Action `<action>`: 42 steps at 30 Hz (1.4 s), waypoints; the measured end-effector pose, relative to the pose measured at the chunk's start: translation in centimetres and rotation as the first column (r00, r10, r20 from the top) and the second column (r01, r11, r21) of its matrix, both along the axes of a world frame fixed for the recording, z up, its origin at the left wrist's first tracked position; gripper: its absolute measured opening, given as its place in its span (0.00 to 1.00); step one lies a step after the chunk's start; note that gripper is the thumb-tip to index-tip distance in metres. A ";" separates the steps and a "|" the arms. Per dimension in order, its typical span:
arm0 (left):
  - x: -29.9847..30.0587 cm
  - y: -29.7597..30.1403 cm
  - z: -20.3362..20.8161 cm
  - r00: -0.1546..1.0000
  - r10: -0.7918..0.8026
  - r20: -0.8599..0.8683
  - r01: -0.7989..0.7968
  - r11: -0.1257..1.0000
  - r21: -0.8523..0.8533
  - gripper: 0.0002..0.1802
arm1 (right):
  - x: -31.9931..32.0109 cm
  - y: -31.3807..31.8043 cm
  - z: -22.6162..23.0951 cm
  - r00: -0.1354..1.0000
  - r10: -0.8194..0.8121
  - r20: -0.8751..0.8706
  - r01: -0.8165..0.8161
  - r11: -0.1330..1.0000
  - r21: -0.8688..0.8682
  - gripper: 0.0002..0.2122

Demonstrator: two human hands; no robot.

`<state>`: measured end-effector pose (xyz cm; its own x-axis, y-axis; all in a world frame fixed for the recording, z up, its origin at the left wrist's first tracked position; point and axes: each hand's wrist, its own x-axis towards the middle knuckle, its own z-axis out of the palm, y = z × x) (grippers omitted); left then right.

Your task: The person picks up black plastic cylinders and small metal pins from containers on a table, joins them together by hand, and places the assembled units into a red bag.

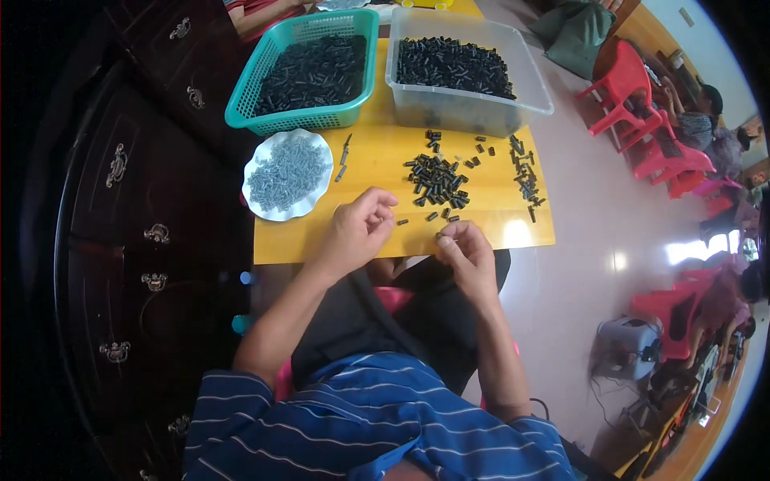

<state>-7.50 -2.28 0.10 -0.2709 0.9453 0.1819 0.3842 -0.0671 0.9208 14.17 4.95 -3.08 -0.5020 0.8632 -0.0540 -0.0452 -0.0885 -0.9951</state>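
My right hand is at the table's near edge, thumb and fingers pinching a small black tube-shaped piece. My left hand hovers to its left with the fingers curled toward the thumb; anything inside it is too small to make out. Beyond my right hand lies a pile of short black tube-shaped pieces, with a few strays close to the edge. A white scalloped plate at the left holds many small clear pieces. At the right side is a row of longer dark parts.
A green basket and a clear plastic bin, both full of black pieces, stand at the back of the yellow table. Dark drawers flank the left. Red chairs and seated people are off to the right.
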 end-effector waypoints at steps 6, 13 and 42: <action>2.0 -0.8 0.3 0.957 -0.066 0.282 0.070 0.998 -0.006 0.07 | 0.3 -0.9 2.0 0.974 0.067 -0.215 -0.109 0.976 -0.190 0.07; 3.7 -0.4 1.3 0.929 -0.127 0.348 0.140 0.990 -0.012 0.06 | 0.4 -0.9 2.1 0.956 0.071 -0.286 -0.149 0.954 -0.261 0.07; 7.3 0.8 3.0 0.959 0.000 -0.282 0.061 0.976 0.208 0.20 | 0.0 -0.7 0.3 0.847 0.041 -0.529 -0.290 0.872 -0.396 0.06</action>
<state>-0.20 -1.44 3.06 -0.1520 0.8833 0.4434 0.6182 -0.2651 0.7400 14.21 4.24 -2.78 -0.6994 0.7052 -0.1163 -0.4555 -0.5651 -0.6879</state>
